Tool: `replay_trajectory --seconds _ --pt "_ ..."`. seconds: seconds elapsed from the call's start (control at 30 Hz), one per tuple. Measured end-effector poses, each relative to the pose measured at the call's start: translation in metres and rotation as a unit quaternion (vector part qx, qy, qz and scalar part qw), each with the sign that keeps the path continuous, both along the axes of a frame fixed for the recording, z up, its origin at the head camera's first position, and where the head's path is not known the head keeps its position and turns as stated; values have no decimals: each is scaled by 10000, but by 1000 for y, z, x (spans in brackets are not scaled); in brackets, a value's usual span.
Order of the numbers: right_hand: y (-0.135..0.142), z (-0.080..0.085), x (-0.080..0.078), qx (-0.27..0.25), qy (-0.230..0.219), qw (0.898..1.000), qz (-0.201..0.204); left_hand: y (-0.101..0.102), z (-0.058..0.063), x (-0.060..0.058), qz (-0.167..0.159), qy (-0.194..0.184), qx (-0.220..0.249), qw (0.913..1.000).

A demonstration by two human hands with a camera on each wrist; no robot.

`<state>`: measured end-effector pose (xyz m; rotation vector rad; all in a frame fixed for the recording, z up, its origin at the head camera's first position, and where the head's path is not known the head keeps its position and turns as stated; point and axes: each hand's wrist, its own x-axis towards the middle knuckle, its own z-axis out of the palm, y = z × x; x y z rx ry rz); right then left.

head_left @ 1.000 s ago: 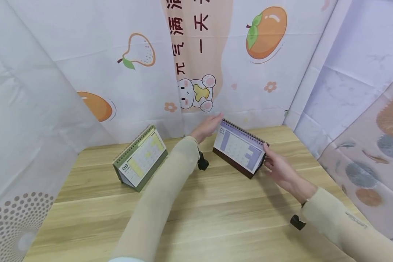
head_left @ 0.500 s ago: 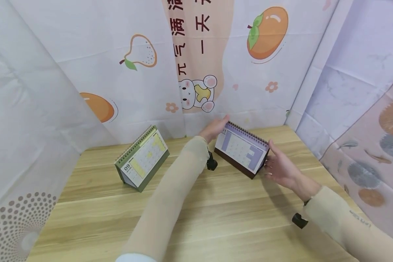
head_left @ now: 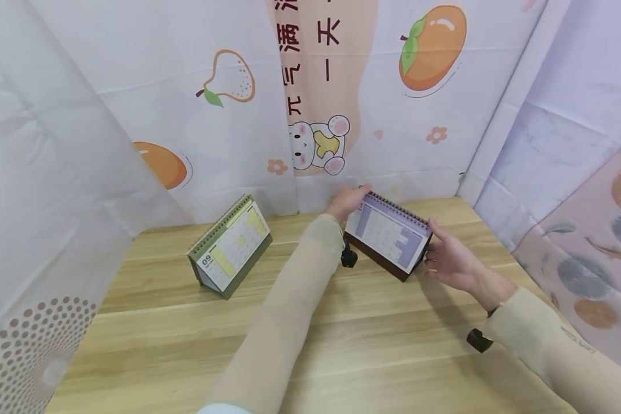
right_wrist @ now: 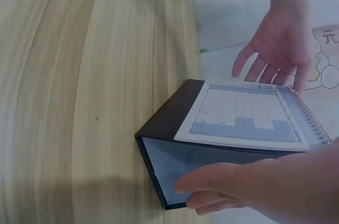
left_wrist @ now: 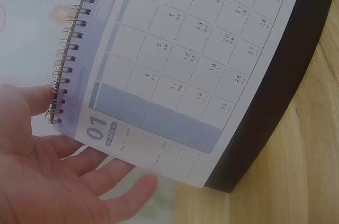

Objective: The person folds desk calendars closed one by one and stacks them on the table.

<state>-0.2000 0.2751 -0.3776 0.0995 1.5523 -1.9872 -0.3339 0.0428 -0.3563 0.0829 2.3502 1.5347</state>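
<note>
A purple desk calendar (head_left: 390, 230) on a dark brown base stands tilted towards the right back of the table. My left hand (head_left: 348, 201) is at its left end. In the left wrist view the thumb (left_wrist: 38, 99) meets the end of the spiral binding, and the loosely extended fingers (left_wrist: 108, 176) reach beside and behind the page edge. At the other end is my right hand (head_left: 455, 261), its thumb at the upper right corner. Its extended fingers (right_wrist: 209, 179) lie alongside the calendar's hollow end in the right wrist view; their contact is unclear.
A green desk calendar (head_left: 230, 247) showing 09 stands to the left on the wooden table (head_left: 186, 345). A printed cloth (head_left: 227, 144) hangs behind the table, with another cloth (head_left: 574, 190) along the right side. Small black wrist cameras (head_left: 348, 256) hang below both wrists.
My left hand has moved right to the purple calendar's left end, its thumb now at the binding. My right hand stays by the other end, its thumb slightly raised. The head view has shifted slightly.
</note>
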Motion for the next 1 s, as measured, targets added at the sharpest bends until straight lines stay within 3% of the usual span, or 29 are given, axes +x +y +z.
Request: replay_trajectory --seconds 0.2,0.53,0.77,1.0 --pt "6 -4 1 -32 -90 10000 1 7 -2 0 55 -171 68 9998" --pt "9 -3 -3 395 -80 9990 170 1 -2 -2 -58 -184 80 9998" --pt "10 -2 -4 745 83 9972 -61 -1 -2 -1 -57 -315 212 9993" --pt "10 -3 -4 553 111 9984 -51 -2 -3 -2 -164 -326 129 9992"
